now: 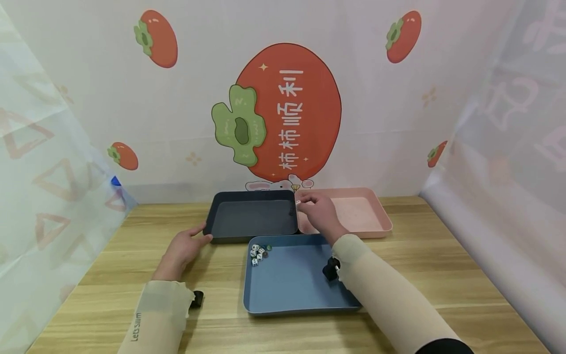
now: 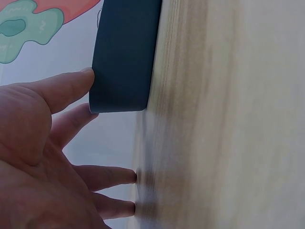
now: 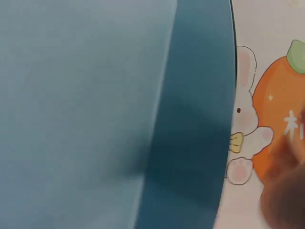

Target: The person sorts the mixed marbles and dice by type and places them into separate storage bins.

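Observation:
At the front left corner of the black tray (image 1: 252,238), my left hand (image 1: 182,248) touches the wall with thumb and index finger. In the left wrist view the left hand's other fingers (image 2: 112,177) are spread, tips down by the wooden table. My right hand (image 1: 322,212) is over the seam between the black tray and the pink tray (image 1: 371,231). Its fingertips pinch a small white die (image 1: 298,202), mostly covered by the fingers. Several dice (image 1: 258,253), white with dark dots, lie with green and brown bits in the blue tray's back left corner.
The blue tray (image 1: 300,290) stands in front of the other two, below my right forearm; its wall fills much of the right wrist view. The wooden table (image 1: 110,295) ends at a printed backdrop (image 1: 199,98), with cloth sides left and right.

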Tool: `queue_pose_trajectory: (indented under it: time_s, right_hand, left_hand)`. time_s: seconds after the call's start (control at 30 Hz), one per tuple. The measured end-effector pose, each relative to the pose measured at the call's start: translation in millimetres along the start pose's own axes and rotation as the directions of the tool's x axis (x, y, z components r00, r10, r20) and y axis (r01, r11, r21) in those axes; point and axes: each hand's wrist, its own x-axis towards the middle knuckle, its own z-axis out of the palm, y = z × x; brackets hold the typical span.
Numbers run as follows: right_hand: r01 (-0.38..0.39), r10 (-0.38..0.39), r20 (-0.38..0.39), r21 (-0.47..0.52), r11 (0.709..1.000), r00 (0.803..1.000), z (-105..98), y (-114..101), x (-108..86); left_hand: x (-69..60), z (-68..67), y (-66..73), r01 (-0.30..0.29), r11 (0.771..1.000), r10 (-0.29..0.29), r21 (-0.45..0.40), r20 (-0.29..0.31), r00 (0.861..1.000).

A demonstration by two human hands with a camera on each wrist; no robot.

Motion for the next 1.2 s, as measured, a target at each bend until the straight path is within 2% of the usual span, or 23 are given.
queue_pose_trajectory:
  time_s: [0.1,0.2,0.47,0.83,1.2]
  right_hand:
    - [-0.085,0.081,-0.050,-0.097,0.992,0.995,-3.8,-0.9,3.5]
    - [-0.117,0.109,-0.065,-0.140,0.983,0.992,-8.0,-0.6,7.2]
    - [-0.133,0.122,-0.067,-0.188,0.973,0.990,-19.5,3.1,13.1]
    - [-0.176,0.167,-0.062,-0.186,0.967,0.984,-27.5,3.1,16.4]
    - [-0.142,0.141,-0.022,-0.166,0.976,0.990,-24.8,1.1,15.6]
  left_hand:
    - [-0.6,0.4,0.0,-0.006,1.000,0.006,0.013,-0.004,1.000]
    - [-0.8,1.1,-0.6,-0.011,1.000,0.011,0.022,-0.010,1.000]
    - [0.3,0.6,-0.6,-0.006,1.000,0.006,0.023,-0.011,1.000]
    - [1.0,0.5,-0.1,-0.001,1.000,0.001,0.027,-0.010,1.000]
    - [0.4,1.8,-0.4,-0.004,0.999,0.005,0.032,-0.023,1.000]
